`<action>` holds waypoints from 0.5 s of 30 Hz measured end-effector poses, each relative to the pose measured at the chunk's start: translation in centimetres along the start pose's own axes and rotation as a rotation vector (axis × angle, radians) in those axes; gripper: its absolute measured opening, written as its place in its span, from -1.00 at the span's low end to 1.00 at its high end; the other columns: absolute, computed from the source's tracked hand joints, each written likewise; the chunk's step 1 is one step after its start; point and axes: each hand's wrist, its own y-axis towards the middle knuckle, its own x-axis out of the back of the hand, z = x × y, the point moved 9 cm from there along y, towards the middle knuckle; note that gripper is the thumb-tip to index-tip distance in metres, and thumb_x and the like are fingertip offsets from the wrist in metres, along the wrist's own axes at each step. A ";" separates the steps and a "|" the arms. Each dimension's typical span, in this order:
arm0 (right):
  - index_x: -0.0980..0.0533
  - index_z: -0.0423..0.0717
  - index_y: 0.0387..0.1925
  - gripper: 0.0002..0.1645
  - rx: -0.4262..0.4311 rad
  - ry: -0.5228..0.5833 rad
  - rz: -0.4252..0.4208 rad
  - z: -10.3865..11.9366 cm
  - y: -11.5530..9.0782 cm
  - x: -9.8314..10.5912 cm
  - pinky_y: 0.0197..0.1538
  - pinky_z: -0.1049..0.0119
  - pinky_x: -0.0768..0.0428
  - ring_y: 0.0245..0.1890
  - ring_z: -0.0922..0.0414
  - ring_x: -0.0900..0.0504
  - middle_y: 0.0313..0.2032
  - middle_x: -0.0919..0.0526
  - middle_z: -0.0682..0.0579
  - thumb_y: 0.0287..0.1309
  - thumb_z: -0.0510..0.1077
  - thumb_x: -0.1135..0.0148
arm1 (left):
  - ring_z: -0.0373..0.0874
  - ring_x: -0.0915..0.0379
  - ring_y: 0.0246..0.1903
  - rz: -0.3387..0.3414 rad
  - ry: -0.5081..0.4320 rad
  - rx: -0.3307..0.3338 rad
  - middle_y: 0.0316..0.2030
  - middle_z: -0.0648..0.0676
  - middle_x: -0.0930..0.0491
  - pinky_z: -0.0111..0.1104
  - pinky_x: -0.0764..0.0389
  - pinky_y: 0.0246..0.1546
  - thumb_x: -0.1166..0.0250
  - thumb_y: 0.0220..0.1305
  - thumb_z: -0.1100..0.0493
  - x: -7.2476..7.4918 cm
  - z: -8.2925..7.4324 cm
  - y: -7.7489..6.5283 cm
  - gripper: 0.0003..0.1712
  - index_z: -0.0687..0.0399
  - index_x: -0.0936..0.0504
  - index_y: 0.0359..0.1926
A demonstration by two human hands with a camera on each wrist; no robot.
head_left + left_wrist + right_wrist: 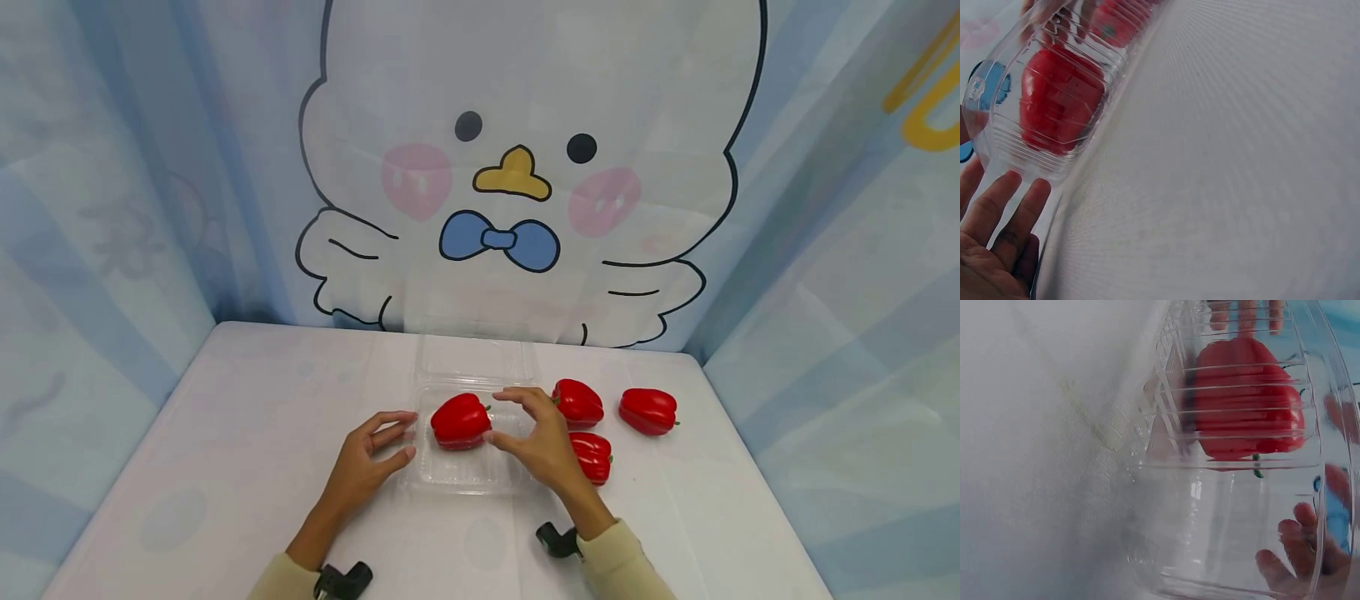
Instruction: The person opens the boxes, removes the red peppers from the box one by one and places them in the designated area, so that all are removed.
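Note:
One red bell pepper (459, 422) lies on its side in the left part of a clear plastic clamshell box (472, 485). My left hand (363, 462) is at the box's left side, fingers relaxed; in the left wrist view its fingertips (1038, 187) are right at the clear end wall. Over the box's right part, my right hand (546, 440) has thumb and fingers spread apart, with the thumb tip close by the pepper's stem end. The right wrist view shows a gap between those fingers (1294, 547) and the pepper (1247, 400), seen through the ribbed wall.
The box's lid (476, 358) is folded open toward the back curtain (525, 292). To the right on the white table (225, 500) lie three more red bell peppers: one by my right knuckles (579, 403), one partly behind the hand (592, 458), another farther right (648, 411).

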 end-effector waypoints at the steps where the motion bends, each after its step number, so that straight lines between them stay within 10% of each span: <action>1: -0.64 0.14 0.23 -0.30 0.004 -0.004 0.002 0.1 0.0 -0.1 0.50 -0.23 -0.50 0.36 -0.02 -0.55 0.26 -0.64 0.05 0.01 -0.11 -0.69 | 0.09 -0.62 0.33 0.000 0.001 0.003 0.36 0.12 -0.64 -0.17 -0.60 0.36 -0.48 0.33 0.28 0.0 0.0 0.0 -0.45 0.02 -0.60 0.31; 15: -0.61 0.18 0.28 -0.24 -0.020 -0.003 0.064 0.6 0.9 -2.2 0.45 -0.26 -0.54 0.39 -0.04 -0.50 0.31 -0.58 0.04 0.01 -0.08 -0.71 | 0.12 -0.61 0.34 0.003 0.006 -0.011 0.36 0.14 -0.63 -0.15 -0.62 0.35 -0.48 0.33 0.25 0.0 0.0 0.0 -0.45 0.02 -0.59 0.32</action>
